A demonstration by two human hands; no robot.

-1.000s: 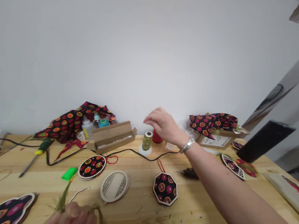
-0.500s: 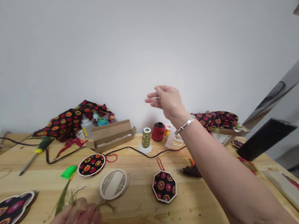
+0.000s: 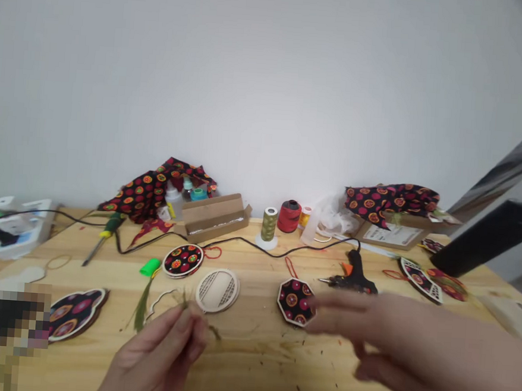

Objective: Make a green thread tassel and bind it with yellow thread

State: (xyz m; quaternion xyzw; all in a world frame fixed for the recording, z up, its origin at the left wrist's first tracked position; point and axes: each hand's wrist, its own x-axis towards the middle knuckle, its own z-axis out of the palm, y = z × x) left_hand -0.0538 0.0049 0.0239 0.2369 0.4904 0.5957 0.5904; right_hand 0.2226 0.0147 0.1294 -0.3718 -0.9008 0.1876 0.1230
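Green thread pinched in the left hand, right hand open beside it.
The thread (image 3: 184,298) sits at the left hand's (image 3: 165,341) closed fingertips, low and left of centre over the table (image 3: 248,373); its frayed, wispy ends point up and away from the person, while the fingers hide its full long axis. The right hand (image 3: 416,343), blurred, stretches its fingers leftward, thumb apart, overlapping the octagon's (image 3: 295,302) edge in view; whether they touch, I cannot tell. The octagon has a pale rim around patterned fabric. Nearby lie a round, lattice-cut wooden disc (image 3: 217,291) and a silky green tassel (image 3: 142,307), its strands toward the person. The table is grained wood.
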